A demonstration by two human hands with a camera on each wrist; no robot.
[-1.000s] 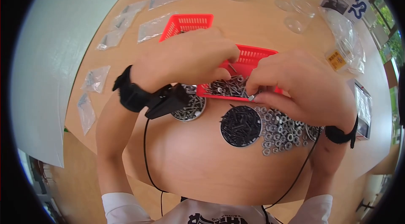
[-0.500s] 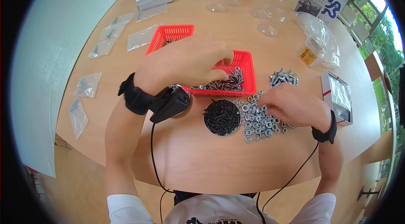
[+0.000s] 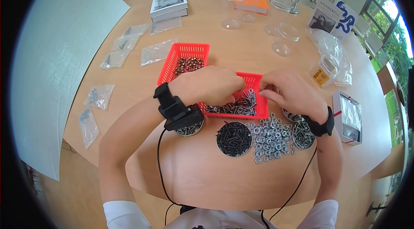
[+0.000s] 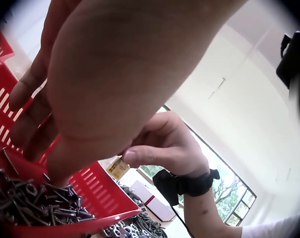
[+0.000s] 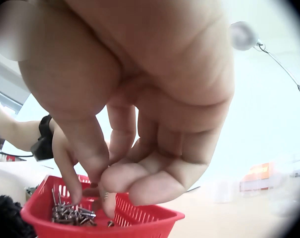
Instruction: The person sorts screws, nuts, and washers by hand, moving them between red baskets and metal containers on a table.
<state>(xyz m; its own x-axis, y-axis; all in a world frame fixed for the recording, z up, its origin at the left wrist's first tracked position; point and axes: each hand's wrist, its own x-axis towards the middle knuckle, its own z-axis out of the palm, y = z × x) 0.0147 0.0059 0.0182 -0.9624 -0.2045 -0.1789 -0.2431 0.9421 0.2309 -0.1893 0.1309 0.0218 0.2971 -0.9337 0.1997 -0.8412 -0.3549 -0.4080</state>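
My left hand [image 3: 211,84] hangs over a red basket [image 3: 262,106] of mixed screws and nuts [image 3: 241,106]. Its thumb and fingers are apart and loosely bent, nothing visible between them in the left wrist view. At the basket's right rim is my right hand [image 3: 293,91], thumb and fingers bent toward each other. A small ridged mark shows by its fingertips [image 5: 140,183] in the right wrist view; I cannot tell whether it is a held screw. Close in front lie a round dish of black screws [image 3: 234,139] and loose silver nuts [image 3: 272,138].
Silver screws fill dishes by the left wrist [image 3: 189,130] and below the right wrist [image 3: 303,137]. Behind stands another red basket [image 3: 166,67] with copper-coloured pieces. Plastic bags [image 3: 100,96] lie left; clear cups [image 3: 281,47] stand behind, and a box [image 3: 348,116] sits right.
My right hand went from the basket with a small silver piece to beside the nuts and bolts on the right, then back to the basket's right rim. The left hand stayed over the basket.
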